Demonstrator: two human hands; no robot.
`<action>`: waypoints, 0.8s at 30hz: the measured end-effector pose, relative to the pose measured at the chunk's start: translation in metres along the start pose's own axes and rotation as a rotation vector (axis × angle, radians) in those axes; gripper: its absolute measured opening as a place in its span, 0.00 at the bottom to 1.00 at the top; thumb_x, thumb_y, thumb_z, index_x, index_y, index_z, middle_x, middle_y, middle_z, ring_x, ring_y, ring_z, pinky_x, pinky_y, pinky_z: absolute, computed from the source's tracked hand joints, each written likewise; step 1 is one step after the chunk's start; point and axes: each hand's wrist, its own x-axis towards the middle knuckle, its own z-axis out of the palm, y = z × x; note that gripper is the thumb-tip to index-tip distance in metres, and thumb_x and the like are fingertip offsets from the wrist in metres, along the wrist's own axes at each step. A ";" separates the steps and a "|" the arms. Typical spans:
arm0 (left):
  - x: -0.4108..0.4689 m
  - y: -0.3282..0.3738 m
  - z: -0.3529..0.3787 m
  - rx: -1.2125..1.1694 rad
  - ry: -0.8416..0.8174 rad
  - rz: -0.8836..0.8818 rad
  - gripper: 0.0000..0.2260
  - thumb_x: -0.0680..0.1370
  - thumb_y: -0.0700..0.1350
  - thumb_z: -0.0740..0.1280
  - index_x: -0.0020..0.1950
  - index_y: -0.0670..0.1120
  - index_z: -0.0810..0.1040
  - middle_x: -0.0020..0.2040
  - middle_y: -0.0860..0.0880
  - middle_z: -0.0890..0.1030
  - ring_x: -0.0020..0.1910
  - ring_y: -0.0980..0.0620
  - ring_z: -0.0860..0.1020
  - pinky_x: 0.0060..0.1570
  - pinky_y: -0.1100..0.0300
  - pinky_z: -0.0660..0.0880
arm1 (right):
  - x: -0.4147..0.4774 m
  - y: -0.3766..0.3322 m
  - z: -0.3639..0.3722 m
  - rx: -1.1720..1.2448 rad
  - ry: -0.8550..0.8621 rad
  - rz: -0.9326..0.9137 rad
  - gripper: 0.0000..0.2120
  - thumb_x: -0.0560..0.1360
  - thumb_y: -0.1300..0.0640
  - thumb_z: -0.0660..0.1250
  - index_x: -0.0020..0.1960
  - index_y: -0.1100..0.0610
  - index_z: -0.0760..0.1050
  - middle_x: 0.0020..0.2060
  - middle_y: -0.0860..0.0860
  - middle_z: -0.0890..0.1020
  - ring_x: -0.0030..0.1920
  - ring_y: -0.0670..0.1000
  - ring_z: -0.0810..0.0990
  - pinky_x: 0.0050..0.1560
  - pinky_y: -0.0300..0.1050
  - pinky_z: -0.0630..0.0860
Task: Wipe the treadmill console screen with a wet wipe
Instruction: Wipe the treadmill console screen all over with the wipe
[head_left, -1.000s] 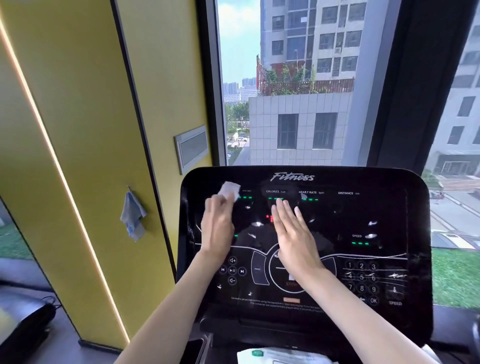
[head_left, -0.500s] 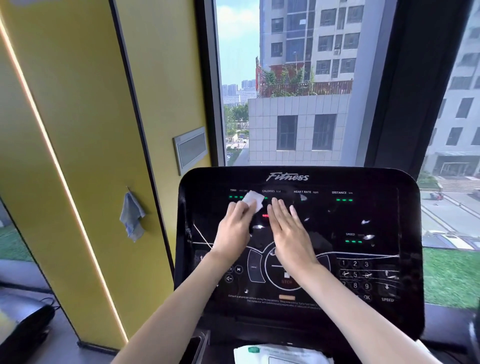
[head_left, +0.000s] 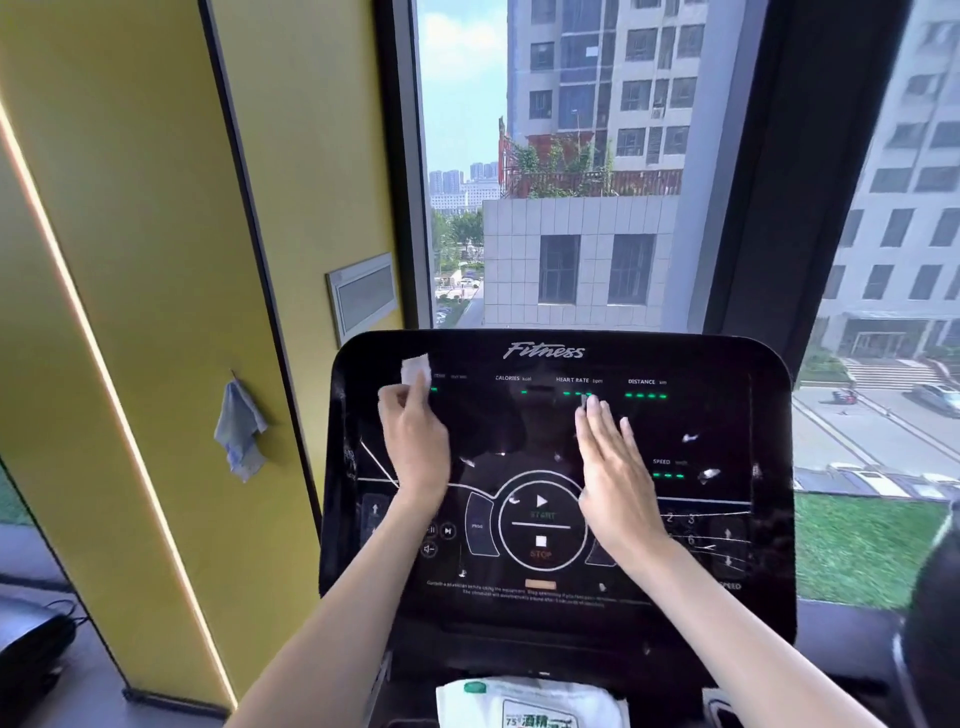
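The black treadmill console screen (head_left: 717, 519) fills the lower middle, glossy, with green readouts and a round START/STOP control. My left hand (head_left: 415, 441) presses a small white wet wipe (head_left: 415, 371) against the screen's upper left corner, fingers closed over the wipe's lower part. My right hand (head_left: 613, 467) lies flat on the screen right of the centre, fingers together and pointing up, holding nothing.
A white pack of wipes (head_left: 530, 704) lies in the tray below the console. A yellow wall (head_left: 156, 260) with a hanging blue cloth (head_left: 239, 426) stands to the left. A large window (head_left: 571, 182) is behind the console. A dark rounded object (head_left: 935, 623) sits at the right edge.
My left hand slid the wipe right toward the centre, then back left and up to the screen's upper left corner. My right hand shifted right, uncovering the START/STOP control.
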 end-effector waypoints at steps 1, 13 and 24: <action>-0.004 0.008 0.003 0.008 0.004 0.006 0.19 0.71 0.24 0.63 0.58 0.38 0.78 0.46 0.40 0.72 0.43 0.43 0.72 0.36 0.54 0.74 | 0.001 0.000 0.000 -0.004 0.002 -0.002 0.41 0.61 0.80 0.65 0.72 0.68 0.59 0.72 0.62 0.61 0.73 0.58 0.59 0.72 0.55 0.55; -0.016 0.025 0.015 0.000 -0.133 0.228 0.21 0.70 0.25 0.64 0.61 0.39 0.75 0.46 0.42 0.72 0.43 0.45 0.70 0.37 0.54 0.75 | 0.001 0.000 0.006 -0.033 0.008 -0.013 0.41 0.61 0.80 0.64 0.72 0.68 0.57 0.73 0.63 0.59 0.73 0.59 0.56 0.74 0.53 0.49; -0.020 0.042 0.029 0.033 -0.144 0.277 0.24 0.67 0.22 0.62 0.61 0.38 0.75 0.46 0.41 0.72 0.44 0.44 0.70 0.41 0.56 0.74 | 0.000 0.003 0.008 -0.035 0.030 -0.025 0.41 0.60 0.80 0.63 0.72 0.69 0.59 0.72 0.64 0.61 0.73 0.60 0.56 0.74 0.53 0.50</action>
